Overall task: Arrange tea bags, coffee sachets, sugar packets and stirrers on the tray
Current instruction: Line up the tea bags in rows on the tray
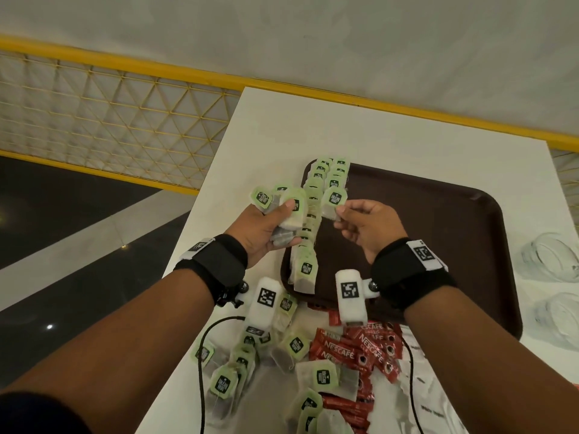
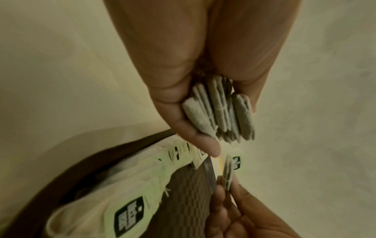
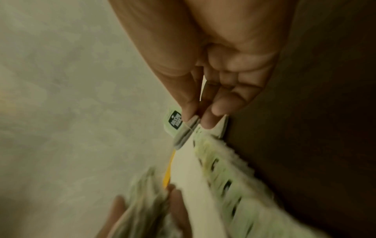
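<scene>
White table (image 1: 269, 133) by a yellow rail, brown tray (image 1: 438, 214) on it. My right hand (image 1: 366, 228) has thumb & forefinger clamped on one tea bag (image 1: 333, 200), just above the row of bags (image 1: 310, 220) below my fingertips. I'd lay it overlapping the last, tag up. Left hand (image 1: 266, 227) curls round approx 5 spare bags (image 2: 221, 111). Coffee sachets (image 1: 360, 349): too many to count. No stirrers seen.
</scene>
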`<state>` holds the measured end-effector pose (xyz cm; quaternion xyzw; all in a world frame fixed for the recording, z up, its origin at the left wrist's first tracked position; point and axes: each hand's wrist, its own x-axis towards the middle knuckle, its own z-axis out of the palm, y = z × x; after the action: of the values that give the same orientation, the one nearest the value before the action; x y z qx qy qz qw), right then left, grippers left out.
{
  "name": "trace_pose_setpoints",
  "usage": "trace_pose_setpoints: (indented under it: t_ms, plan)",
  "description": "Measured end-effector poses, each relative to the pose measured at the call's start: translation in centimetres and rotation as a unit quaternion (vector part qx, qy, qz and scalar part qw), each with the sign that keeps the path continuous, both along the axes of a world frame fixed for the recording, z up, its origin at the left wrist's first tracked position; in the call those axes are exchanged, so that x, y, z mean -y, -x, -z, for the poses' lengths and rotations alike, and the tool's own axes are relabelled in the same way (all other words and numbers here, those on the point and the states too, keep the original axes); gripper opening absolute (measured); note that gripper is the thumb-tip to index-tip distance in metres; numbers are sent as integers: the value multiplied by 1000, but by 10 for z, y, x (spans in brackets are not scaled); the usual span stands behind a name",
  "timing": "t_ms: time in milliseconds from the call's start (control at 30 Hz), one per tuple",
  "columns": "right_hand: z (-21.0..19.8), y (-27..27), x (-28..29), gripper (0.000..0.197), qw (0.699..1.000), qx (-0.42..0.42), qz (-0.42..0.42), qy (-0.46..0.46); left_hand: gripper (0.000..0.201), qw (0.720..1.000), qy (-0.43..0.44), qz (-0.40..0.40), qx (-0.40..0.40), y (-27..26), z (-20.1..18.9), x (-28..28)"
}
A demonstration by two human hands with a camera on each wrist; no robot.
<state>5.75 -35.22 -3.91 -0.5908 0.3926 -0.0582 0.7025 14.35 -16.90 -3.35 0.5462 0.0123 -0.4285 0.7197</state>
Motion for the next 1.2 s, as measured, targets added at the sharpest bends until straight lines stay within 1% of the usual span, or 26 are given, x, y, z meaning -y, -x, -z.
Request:
trace_pose_setpoints:
  t_ms: [33, 67, 133, 233, 367, 500, 667, 733, 800, 833, 900, 967, 1000, 1100, 1200]
  plan:
    - [5, -5, 8, 4, 999, -21, 4, 29, 29, 1000, -1, -2, -1, -4, 2, 1]
    - [10, -11, 15, 5, 997, -43, 2, 63, 29, 1000, -3, -3, -2, -8, 5, 3]
    - [22, -21, 25, 11, 989, -79, -14, 126, 29, 1000, -6, -4, -2, -13, 9, 5]
    - [38, -33, 32, 13, 977, -107, -27, 184, 32, 1000, -2, -5, -11, -17, 14, 7]
    - [46, -45, 33, 7, 966, -121, -30, 227, 35, 1000, 0, -4, -18, -20, 21, 6]
    - [54, -53, 35, 13, 950, -144, -38, 274, 39, 1000, 0, -7, -22, -22, 24, 4]
    - [53, -58, 38, 17, 937, -178, -59, 295, 37, 1000, 8, -5, -14, -23, 23, 7]
    - [47, -56, 36, 20, 932, -176, -48, 313, 37, 1000, 6, -3, -6, -22, 22, 9]
    - [36, -52, 28, 26, 932, -141, -46, 330, 37, 1000, 3, -6, 3, -21, 22, 11]
    - [27, -51, 22, 29, 939, -108, -59, 320, 37, 1000, 2, -8, 8, -21, 21, 11]
    - [8, -48, 4, 36, 959, -49, -120, 253, 36, 1000, -1, -14, 20, -22, 20, 13]
    - [-3, -44, -13, 39, 965, -17, -178, 190, 32, 999, -2, -24, 26, -22, 18, 14]
    - [-5, -43, -19, 37, 967, -6, -187, 175, 32, 999, -3, -28, 28, -22, 18, 15]
    - [-1, -41, -28, 27, 976, 19, -158, 151, 36, 999, -11, -27, 35, -21, 17, 17]
    - [2, -39, -28, 14, 986, 24, -132, 97, 33, 1000, -7, -22, 20, -21, 18, 18]
